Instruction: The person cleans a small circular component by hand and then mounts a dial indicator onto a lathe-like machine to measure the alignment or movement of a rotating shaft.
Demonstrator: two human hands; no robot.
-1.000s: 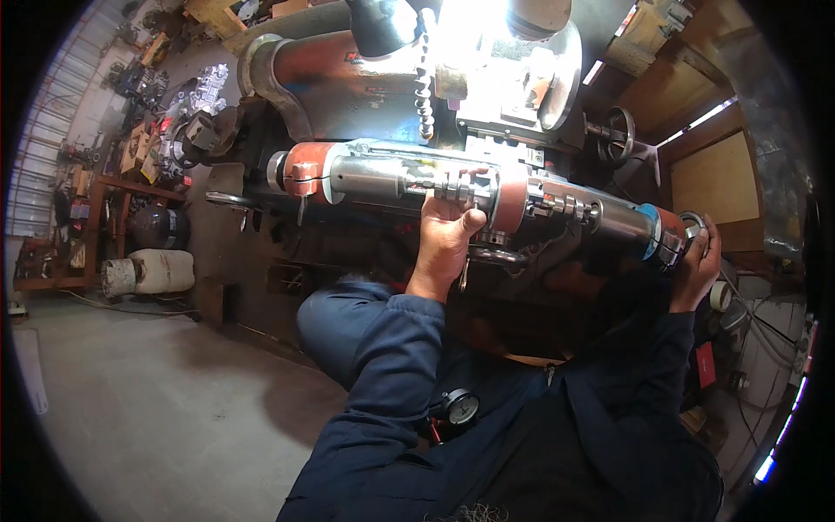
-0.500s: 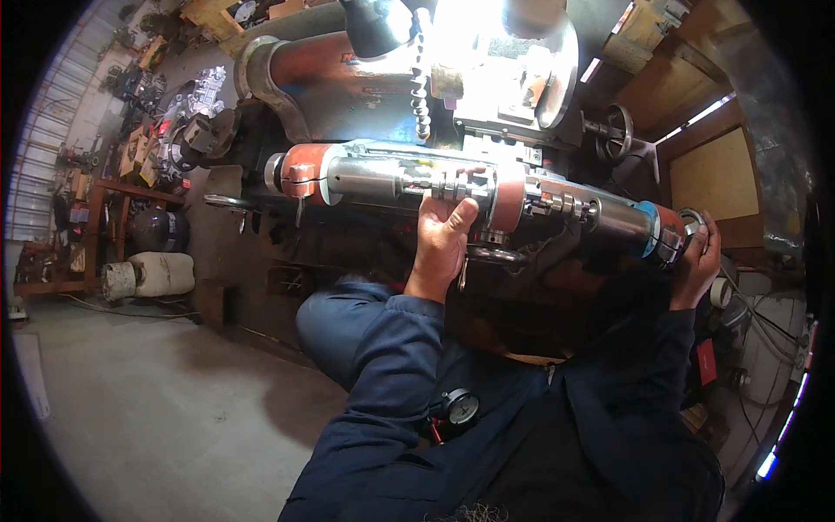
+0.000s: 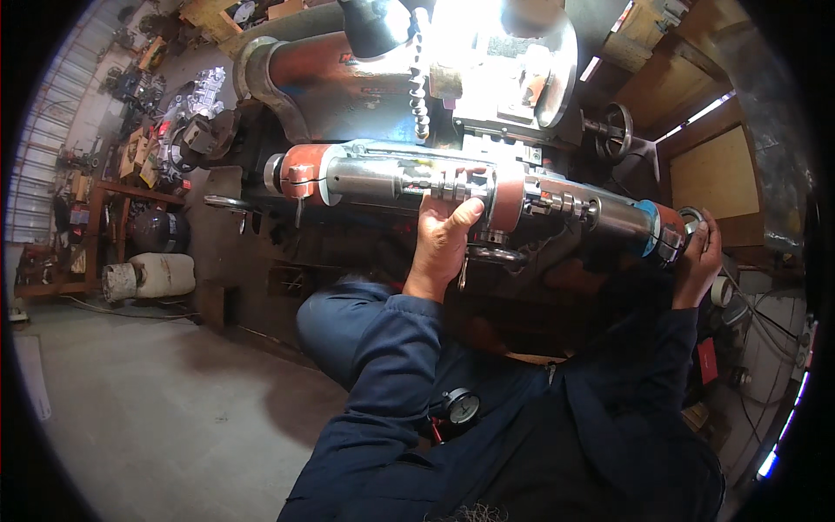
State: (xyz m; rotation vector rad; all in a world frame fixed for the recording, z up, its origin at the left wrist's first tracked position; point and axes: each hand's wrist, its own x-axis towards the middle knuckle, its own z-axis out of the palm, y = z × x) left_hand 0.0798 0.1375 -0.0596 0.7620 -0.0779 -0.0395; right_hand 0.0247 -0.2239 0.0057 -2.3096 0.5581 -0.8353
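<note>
A shiny camshaft (image 3: 564,206) lies across a machine, held between a left cylindrical head (image 3: 365,177) and a right metal cylinder (image 3: 619,228). My left hand (image 3: 442,239) grips the camshaft from below at its left-hand lobes, with the thumb on the near side and the other fingers mostly hidden behind it. At the far right end, my right hand (image 3: 701,261) is closed round the rim of a small metal handwheel (image 3: 690,215). An orange clamp ring (image 3: 507,207) surrounds the shaft between the two hands.
Below the shaft sits another handwheel (image 3: 496,254). A bright lamp (image 3: 376,26) and a segmented hose (image 3: 418,87) hang beyond it. A dial gauge (image 3: 460,406) rests against my jacket. Machine parts (image 3: 174,148) crowd the left, above a white gas cylinder (image 3: 165,276).
My left thumb and right hand have shifted very slightly. Both hands keep the same grip, and the camshaft stays in the same place.
</note>
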